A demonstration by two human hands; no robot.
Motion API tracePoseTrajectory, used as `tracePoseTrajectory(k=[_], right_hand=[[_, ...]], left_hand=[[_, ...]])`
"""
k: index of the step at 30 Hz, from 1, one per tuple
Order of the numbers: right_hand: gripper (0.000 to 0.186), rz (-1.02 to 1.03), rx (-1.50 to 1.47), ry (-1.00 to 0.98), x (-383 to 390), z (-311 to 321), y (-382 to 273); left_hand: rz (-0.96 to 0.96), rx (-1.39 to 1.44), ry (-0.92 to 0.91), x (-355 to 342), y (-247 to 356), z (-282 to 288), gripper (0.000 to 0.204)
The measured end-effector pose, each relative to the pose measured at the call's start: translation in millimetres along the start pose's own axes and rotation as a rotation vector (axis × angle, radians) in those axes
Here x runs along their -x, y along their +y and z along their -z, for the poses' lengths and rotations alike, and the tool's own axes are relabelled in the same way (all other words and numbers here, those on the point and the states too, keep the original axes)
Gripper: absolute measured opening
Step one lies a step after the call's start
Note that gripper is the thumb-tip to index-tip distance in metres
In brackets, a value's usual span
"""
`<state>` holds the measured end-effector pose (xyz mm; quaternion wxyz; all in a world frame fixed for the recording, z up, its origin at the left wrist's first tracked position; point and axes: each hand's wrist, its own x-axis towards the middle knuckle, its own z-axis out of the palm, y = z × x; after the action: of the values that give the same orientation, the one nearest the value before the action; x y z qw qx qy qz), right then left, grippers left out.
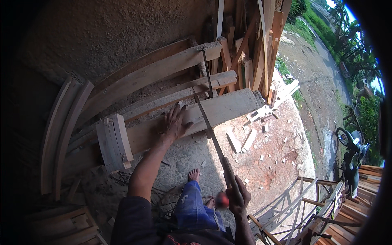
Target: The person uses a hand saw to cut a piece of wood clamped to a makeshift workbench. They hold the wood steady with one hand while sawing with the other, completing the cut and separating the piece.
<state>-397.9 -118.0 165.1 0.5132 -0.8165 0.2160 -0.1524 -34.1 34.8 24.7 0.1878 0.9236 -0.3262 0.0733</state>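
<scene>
The saw (217,143) reached from the right hand (239,198) up across the plank (230,105), its narrow end over the wood (whether the teeth touched it, I could not tell). The right fingers were closed round the handle, while the left hand (175,122) lay palm down on the plank, fingers spread and gripping nothing. To that hand's left were several short boards (119,136). Beyond the plank's far end, timber (259,67) leaned upright; pale offcuts (249,141) littered the floor (271,169), and a motorcycle (350,163) stood farther right.
</scene>
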Motion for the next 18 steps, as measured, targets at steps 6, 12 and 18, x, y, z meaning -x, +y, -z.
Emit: tracePoseTrajectory(k=[6,12,18], right_hand=[[0.054,-0.031,-0.054,0.018,-10.2,-8.5,5.1],[0.053,-0.038,-0.075,0.016,-6.9,-8.8,22.6],[0.058,0.075,-0.011,0.018,5.5,-4.2,38.5]], left_hand=[[0.155,0.144,0.196,-31.3,33.0,-27.9,0.029],[0.306,0.142,0.177,-37.3,27.8,-54.0,0.020],[0.359,0.087,0.191,-37.4,36.9,-54.8,0.021]])
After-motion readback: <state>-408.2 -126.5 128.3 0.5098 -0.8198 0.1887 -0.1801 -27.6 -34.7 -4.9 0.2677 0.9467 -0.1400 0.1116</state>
